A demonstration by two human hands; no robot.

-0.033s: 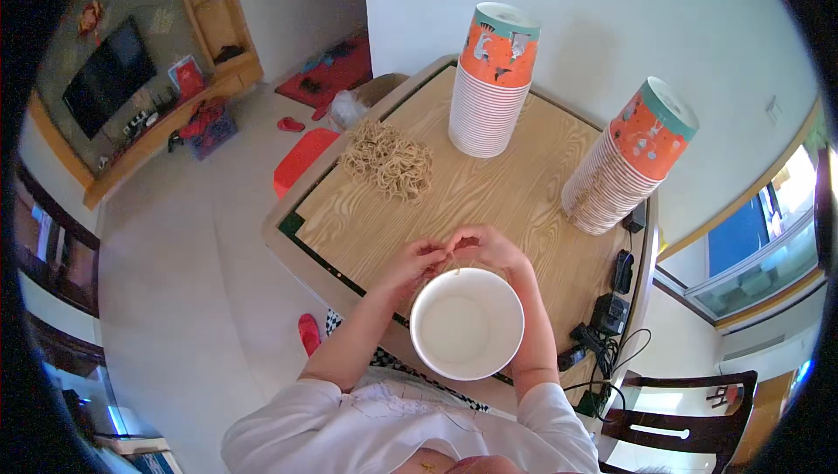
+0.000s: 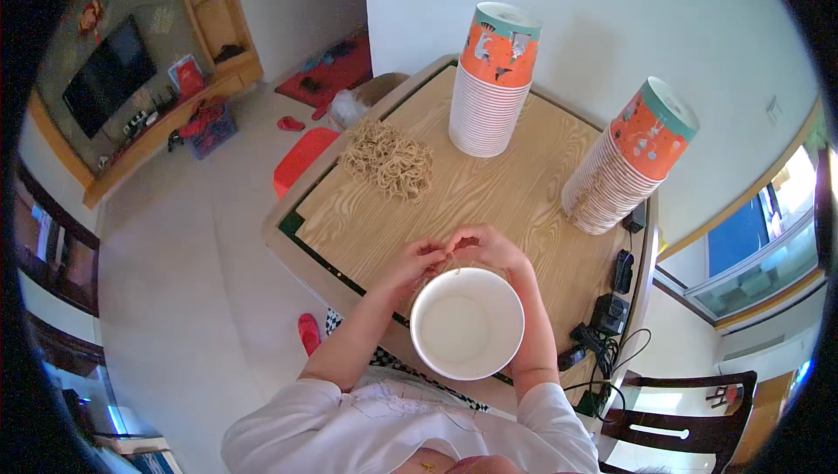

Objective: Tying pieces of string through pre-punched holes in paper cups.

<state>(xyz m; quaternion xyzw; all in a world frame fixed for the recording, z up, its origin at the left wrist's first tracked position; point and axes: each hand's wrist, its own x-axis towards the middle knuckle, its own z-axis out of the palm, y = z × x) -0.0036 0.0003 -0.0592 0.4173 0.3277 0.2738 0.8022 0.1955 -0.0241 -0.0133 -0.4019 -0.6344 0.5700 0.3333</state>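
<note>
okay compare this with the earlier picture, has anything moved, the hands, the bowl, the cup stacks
Nothing has visibly changed. The left hand and right hand meet at the far rim of the white paper bowl, fingertips together on a thin tan string. The two cup stacks and the string pile sit where they were.

Bright, even daylight from the window (image 2: 759,256) at right; soft shadows, sharp centre, strong fisheye bending and black rim.

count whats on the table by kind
cup stacks: 2, one at the back, one at the right
white bowl: 1
pile of tan cord loops: 1
black adapters at the right edge: about 3, hard to tell
total: about 7
</note>
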